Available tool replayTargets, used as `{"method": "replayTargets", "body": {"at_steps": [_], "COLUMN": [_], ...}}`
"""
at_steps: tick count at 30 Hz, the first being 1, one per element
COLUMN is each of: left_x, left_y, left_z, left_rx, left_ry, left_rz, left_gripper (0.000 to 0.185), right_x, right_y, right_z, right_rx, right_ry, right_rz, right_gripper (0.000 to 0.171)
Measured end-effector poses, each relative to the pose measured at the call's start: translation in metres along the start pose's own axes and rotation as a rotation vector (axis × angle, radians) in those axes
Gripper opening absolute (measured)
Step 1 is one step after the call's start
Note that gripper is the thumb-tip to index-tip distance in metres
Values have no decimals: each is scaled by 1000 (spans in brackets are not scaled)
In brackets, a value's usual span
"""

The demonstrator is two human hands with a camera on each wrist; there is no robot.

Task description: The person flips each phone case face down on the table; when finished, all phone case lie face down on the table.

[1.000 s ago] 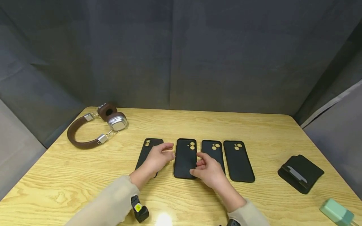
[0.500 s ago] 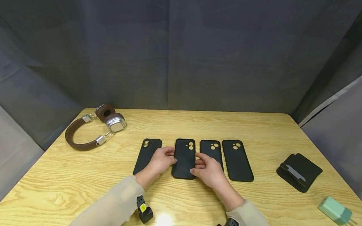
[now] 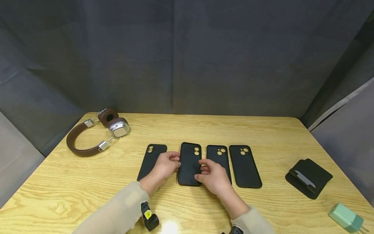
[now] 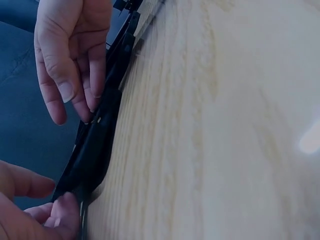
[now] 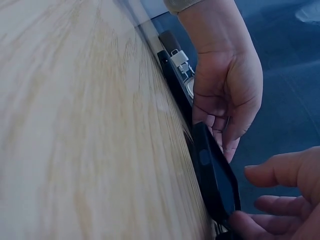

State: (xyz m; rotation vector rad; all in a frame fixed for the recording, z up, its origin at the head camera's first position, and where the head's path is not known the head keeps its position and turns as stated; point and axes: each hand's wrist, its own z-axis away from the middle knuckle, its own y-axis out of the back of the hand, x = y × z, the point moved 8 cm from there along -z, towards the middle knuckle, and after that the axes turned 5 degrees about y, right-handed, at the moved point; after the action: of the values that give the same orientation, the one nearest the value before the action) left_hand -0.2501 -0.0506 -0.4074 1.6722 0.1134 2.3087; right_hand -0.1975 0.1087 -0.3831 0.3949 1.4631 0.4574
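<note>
Four black phone cases lie in a row on the wooden table [image 3: 263, 136]. My left hand [image 3: 166, 165] grips the left edge of the second case [image 3: 189, 165], and my right hand [image 3: 211, 175] pinches its right edge. In the right wrist view this case [image 5: 215, 175] tilts up off the wood, with the left hand [image 5: 225, 90] curled at its side. The left wrist view shows the case [image 4: 95, 150] edge-on, the right hand [image 4: 70, 55] touching its rim. The leftmost case [image 3: 150, 159], third case [image 3: 219, 156] and fourth case [image 3: 243, 165] lie flat.
Brown headphones [image 3: 96, 133] rest at the back left. A black pouch [image 3: 309, 177] sits at the right, and a pale green charger [image 3: 346, 217] lies by the front right corner. Dark cloth walls surround the table.
My left hand slid from the leftmost case to the second case's left edge. My right hand closed on its right edge, and the case has come up slightly off the table.
</note>
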Motion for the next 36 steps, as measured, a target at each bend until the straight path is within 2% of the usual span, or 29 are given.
{"method": "replayTargets", "body": {"at_steps": [8, 17, 24, 31, 36], "left_x": [1, -2, 0, 9, 13], "left_y": [5, 11, 15, 14, 14], "left_z": [1, 2, 3, 7, 8], "left_rx": [-39, -97, -106, -136, -127], "left_ry": [-22, -11, -21, -55, -49], "left_rz": [54, 151, 175, 188, 198], "left_gripper": [37, 40, 41, 40, 38], "right_x": [-4, -5, -5, -5, -6], "right_y": [-4, -16, -23, -31, -35], "right_z": [1, 1, 1, 1, 0], "right_rx": [4, -26, -50, -64, -73], "right_ry": [8, 23, 32, 52, 64], "right_rz": [11, -18, -58, -119, -138], "right_gripper": [46, 46, 48, 46, 47]}}
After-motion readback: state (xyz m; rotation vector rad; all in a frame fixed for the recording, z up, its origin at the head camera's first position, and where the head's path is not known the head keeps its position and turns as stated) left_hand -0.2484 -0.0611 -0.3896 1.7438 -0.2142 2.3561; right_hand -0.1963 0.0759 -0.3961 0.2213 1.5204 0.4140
